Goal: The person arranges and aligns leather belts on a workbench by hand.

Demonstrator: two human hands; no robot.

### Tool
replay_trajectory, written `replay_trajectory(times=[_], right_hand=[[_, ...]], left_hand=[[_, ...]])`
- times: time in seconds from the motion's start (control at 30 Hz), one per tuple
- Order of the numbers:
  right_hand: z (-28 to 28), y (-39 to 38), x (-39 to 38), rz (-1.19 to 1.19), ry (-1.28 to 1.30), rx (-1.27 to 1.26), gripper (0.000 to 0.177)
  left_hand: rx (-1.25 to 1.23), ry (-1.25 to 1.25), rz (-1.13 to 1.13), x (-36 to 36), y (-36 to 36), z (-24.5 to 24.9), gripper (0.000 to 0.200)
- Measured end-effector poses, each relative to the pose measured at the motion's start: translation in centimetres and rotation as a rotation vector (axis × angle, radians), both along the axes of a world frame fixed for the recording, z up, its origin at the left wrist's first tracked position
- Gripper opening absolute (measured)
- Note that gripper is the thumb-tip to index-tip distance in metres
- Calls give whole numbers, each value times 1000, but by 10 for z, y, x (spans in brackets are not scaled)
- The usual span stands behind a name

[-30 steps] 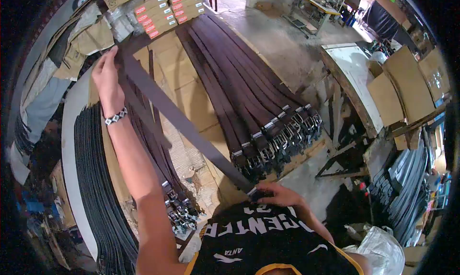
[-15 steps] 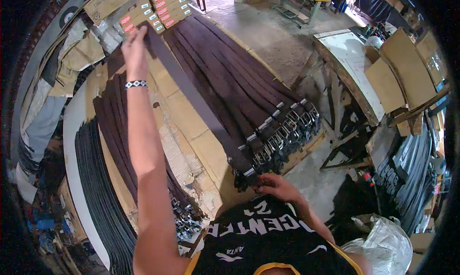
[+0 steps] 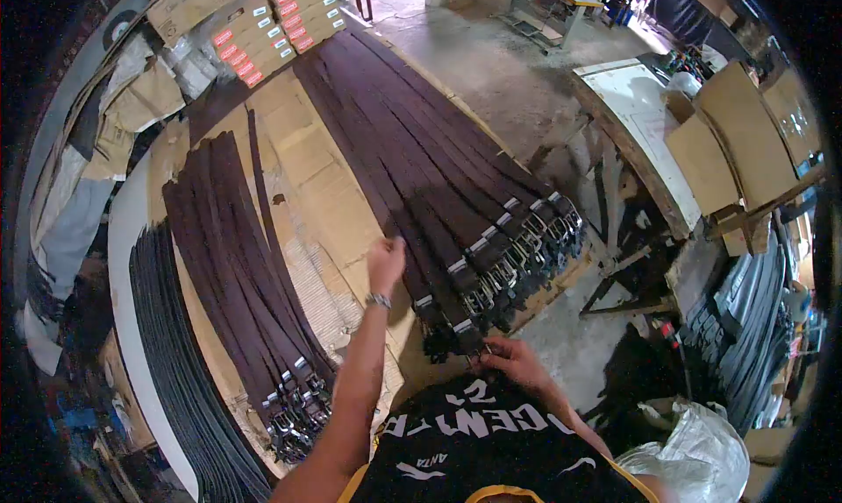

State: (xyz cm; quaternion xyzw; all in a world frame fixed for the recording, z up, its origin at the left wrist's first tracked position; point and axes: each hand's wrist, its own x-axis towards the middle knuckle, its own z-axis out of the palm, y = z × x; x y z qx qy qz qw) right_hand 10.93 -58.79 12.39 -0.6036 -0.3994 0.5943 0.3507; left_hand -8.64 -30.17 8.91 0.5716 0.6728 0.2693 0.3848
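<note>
Dark brown belts (image 3: 395,126) lie lengthwise in a broad row, their metal buckles (image 3: 517,249) bunched at the near right end. My left hand (image 3: 386,262), its fingers closed, is at the left edge of this row; what it holds, if anything, is too small to tell. Close to my body, my right hand (image 3: 509,358) grips a belt buckle (image 3: 474,356) at the near end of the row. A smaller group of brown belts (image 3: 228,266) lies to the left, with its buckles (image 3: 298,406) toward me. One narrow belt (image 3: 260,170) lies along its right side.
Black straps (image 3: 184,354) fan along the table's left side. Cardboard (image 3: 307,152) lies under the belts. Stacked boxes (image 3: 254,42) stand at the far end. To the right are a white-topped table (image 3: 631,117), cardboard pieces (image 3: 719,135) and a silvery sack (image 3: 693,442).
My left hand has come back from the far end near the boxes to the near part of the large row. The belt strip stretched below it now lies among the others.
</note>
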Motion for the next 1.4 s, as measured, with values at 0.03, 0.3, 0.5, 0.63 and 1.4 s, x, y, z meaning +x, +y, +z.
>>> replay_trajectory(times=[0.03,0.3,0.5,0.63,1.4], right_hand=[[-5,2,0,32,-54,48,30],[50,39,-4,-29,158,-30,32],[70,6,11,-77,108,-172,34],[123,2,7,-89,173,-241,33],[46,38,-29,-207,546,-237,50]], left_hand=[[51,30,-41,0,-18,-19,43],[-154,228,-366,11,-67,24,60],[-612,-524,-390,6,-101,44,46],[-570,-698,-237,17,-138,52,38],[-165,-362,-53,29,11,-14,36]])
